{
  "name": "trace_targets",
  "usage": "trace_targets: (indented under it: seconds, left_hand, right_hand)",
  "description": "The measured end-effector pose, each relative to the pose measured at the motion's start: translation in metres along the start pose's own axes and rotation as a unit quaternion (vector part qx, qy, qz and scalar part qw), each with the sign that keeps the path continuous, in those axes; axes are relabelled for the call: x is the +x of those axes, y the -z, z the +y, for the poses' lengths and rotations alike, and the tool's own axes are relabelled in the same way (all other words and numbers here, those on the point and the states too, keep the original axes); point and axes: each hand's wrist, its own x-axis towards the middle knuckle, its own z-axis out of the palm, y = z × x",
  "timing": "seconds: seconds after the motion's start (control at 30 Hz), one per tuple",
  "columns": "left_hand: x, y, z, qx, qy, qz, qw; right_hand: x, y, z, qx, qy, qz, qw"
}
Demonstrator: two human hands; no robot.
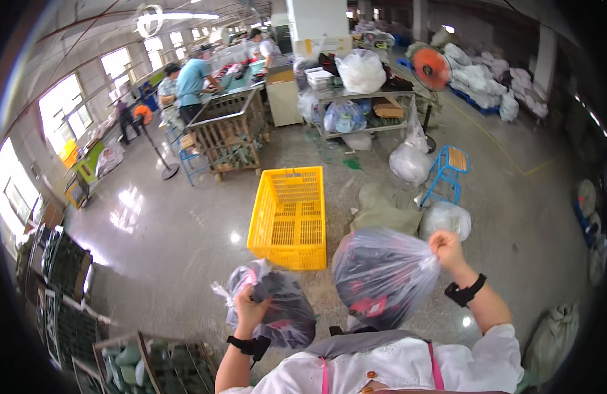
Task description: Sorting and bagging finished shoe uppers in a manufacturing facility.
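My left hand point(251, 307) is closed on a clear plastic bag point(287, 318) with dark and pinkish items inside, low at the left of my body. My right hand point(447, 249) grips the gathered neck of a bigger clear plastic bag point(375, 276), which bulges with dark and red-pink contents and hangs to the left of that hand. Both bags are off to either side of my front. Just beyond them on the floor stands a yellow plastic crate point(291, 217), its slotted bottom and walls showing with nothing inside.
Behind the right bag lie a grey-green sack point(385, 207) and a clear bag point(446, 220), near a blue stool point(450, 172). Farther off are a wooden cart point(228, 134), a loaded metal table point(362, 98) and an orange fan point(431, 68). People work at a long table point(241, 80). Racks point(152, 364) stand lower left.
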Motion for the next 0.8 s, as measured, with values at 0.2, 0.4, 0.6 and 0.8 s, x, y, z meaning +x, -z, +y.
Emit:
trace_targets:
  seconds: [0.2, 0.4, 0.6, 0.8]
  left_hand:
    - [0.173, -0.050, -0.042, 0.017, 0.068, 0.117, 0.991]
    - [0.298, -0.110, -0.097, -0.073, 0.139, 0.205, 0.966]
    - [0.463, -0.164, -0.098, -0.062, 0.139, 0.266, 0.952]
    - [0.630, -0.252, -0.139, 0.048, 0.175, 0.258, 0.949]
  right_hand:
    - [0.207, 0.076, 0.021, -0.062, 0.056, -0.026, 0.996]
    - [0.431, 0.080, 0.096, -0.160, 0.000, -0.111, 0.981]
    - [0.632, 0.071, 0.123, -0.159, 0.078, -0.083, 0.981]
    - [0.850, 0.078, 0.127, -0.140, 0.051, -0.039, 0.988]
